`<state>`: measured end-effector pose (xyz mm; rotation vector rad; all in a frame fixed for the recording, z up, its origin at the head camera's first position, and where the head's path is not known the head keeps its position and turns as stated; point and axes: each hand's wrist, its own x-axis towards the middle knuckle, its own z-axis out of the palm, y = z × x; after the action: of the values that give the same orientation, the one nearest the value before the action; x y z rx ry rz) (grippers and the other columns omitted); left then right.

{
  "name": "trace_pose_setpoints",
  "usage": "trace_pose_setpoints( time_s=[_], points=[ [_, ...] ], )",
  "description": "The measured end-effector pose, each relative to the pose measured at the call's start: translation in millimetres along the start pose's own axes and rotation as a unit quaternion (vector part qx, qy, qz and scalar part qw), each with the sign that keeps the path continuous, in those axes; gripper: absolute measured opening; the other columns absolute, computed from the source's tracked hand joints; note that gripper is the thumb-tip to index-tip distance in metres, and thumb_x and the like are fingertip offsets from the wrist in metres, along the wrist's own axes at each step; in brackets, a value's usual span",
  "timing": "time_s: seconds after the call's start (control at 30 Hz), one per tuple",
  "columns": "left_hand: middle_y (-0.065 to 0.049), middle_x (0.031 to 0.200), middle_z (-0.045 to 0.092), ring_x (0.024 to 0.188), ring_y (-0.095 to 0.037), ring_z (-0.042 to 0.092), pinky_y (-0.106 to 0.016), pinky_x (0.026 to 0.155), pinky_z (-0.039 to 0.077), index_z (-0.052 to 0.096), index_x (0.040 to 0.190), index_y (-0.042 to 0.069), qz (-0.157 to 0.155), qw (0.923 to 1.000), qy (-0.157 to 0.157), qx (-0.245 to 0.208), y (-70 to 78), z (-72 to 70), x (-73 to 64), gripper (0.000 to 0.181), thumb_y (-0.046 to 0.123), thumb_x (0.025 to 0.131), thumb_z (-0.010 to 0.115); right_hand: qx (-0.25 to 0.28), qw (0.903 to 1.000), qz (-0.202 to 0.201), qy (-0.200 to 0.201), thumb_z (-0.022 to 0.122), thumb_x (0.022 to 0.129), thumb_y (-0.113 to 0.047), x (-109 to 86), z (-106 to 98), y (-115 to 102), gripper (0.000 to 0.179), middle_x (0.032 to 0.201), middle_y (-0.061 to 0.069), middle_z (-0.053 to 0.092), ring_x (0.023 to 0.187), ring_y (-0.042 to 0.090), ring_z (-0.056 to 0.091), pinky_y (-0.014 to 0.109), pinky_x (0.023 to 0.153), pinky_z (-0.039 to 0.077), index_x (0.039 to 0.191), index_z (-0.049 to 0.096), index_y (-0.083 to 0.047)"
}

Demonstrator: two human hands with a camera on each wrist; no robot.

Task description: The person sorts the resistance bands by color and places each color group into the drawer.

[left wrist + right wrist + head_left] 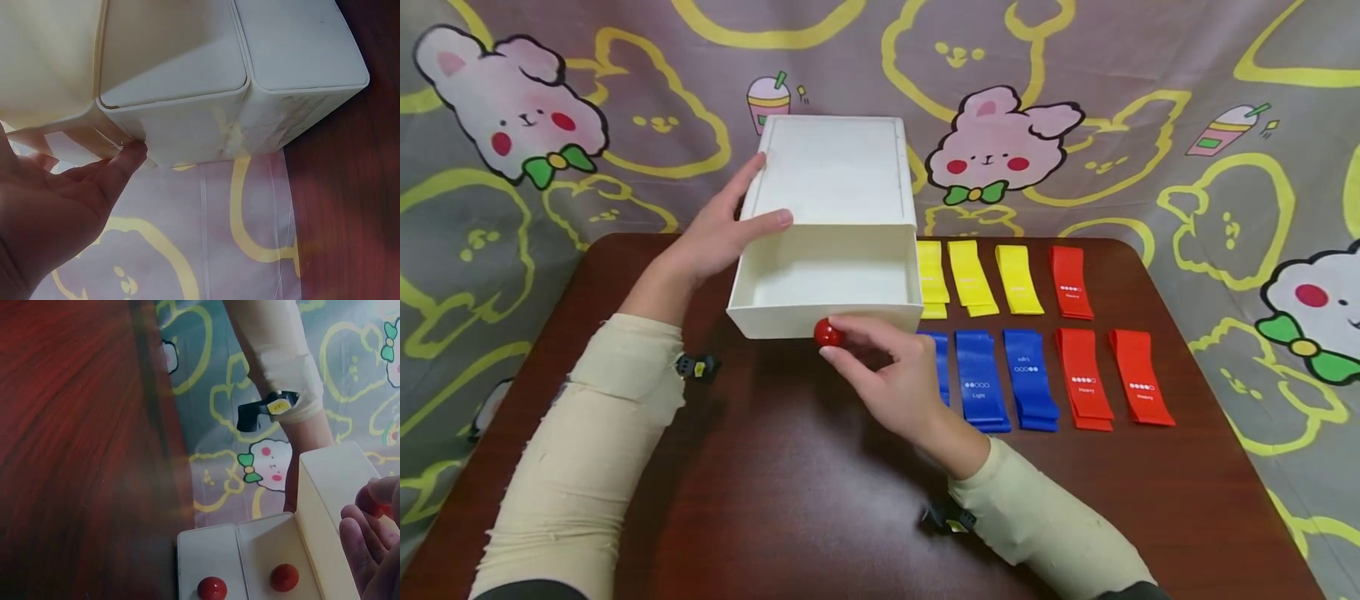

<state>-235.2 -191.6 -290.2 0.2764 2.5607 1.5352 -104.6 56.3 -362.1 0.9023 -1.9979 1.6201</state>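
A white drawer cabinet (831, 171) stands at the table's back, its top drawer (827, 321) pulled out toward me. On that drawer's front is a round red knob (828, 333), pinched between the thumb and fingers of my right hand (898, 375). My left hand (718, 225) rests on the cabinet's left edge, thumb on top and fingers spread along the side. In the left wrist view, the left fingers (128, 165) touch the white side wall. The right wrist view shows two lower drawers, each with a red knob (284, 577).
Folded resistance bands lie in rows right of the cabinet: yellow (973, 279), blue (981, 379) and red (1084, 379). The cabinet partly hides the nearest ones. A patterned curtain (1135, 50) hangs behind the brown table (760, 500).
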Motion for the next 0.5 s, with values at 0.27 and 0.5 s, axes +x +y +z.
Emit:
trace_pose_setpoints(
  time_s=[0.27, 0.5],
  points=[
    [-0.01, 0.161, 0.021, 0.124, -0.034, 0.046, -0.053, 0.1, 0.043, 0.009, 0.16, 0.041, 0.002, 1.0, 0.006, 0.003, 1.3, -0.7, 0.9, 0.094, 0.045, 0.089, 0.071, -0.008, 0.9999, -0.001, -0.007, 0.08, 0.085, -0.007, -5.8, -0.6, -3.2, 0.032, 0.111, 0.005, 0.073, 0.095, 0.01, 0.069, 0.031, 0.079, 0.056, 0.116, 0.073, -0.002],
    [-0.009, 0.161, 0.021, 0.124, -0.034, 0.047, -0.052, 0.099, 0.044, 0.01, 0.16, 0.042, -0.003, 1.0, 0.007, -0.002, -1.0, 0.8, 0.9, 0.093, 0.046, 0.089, 0.071, -0.017, 0.9995, -0.027, -0.007, 0.08, 0.084, -0.001, -10.6, -3.9, 0.2, 0.034, 0.112, 0.007, 0.072, 0.099, 0.015, 0.07, 0.032, 0.081, 0.056, 0.117, 0.073, 0.001]
  ],
)
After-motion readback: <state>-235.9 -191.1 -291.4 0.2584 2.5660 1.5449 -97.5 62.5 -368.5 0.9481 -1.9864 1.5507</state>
